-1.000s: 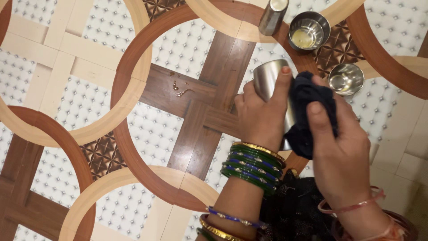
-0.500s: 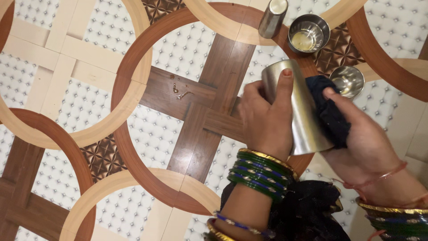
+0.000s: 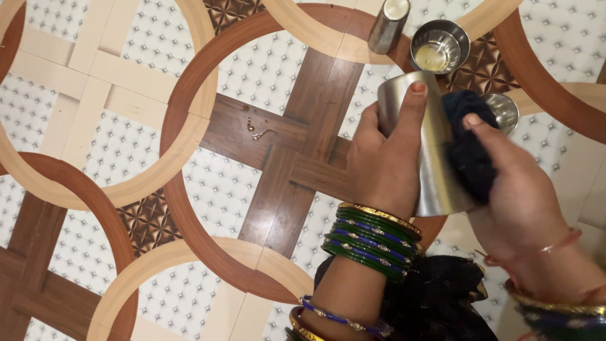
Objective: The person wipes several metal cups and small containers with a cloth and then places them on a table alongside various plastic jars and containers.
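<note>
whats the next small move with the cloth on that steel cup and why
Probably slide the dark cloth down the steel cup toward its wide open end. The left hand grips the cup tilted, and the right hand presses the cloth on its upper side, so the lower part looks unwiped.

Steel tumbler [image 3: 435, 158], plain brushed metal, tapered, held off the patterned floor, tilted with narrow closed base pointing away and wider end toward the person. Dark navy cloth [image 3: 470, 148], bunched into a wad, pressed flat against the tumbler's right side, covering part of its wall from near the base to midway.
</note>
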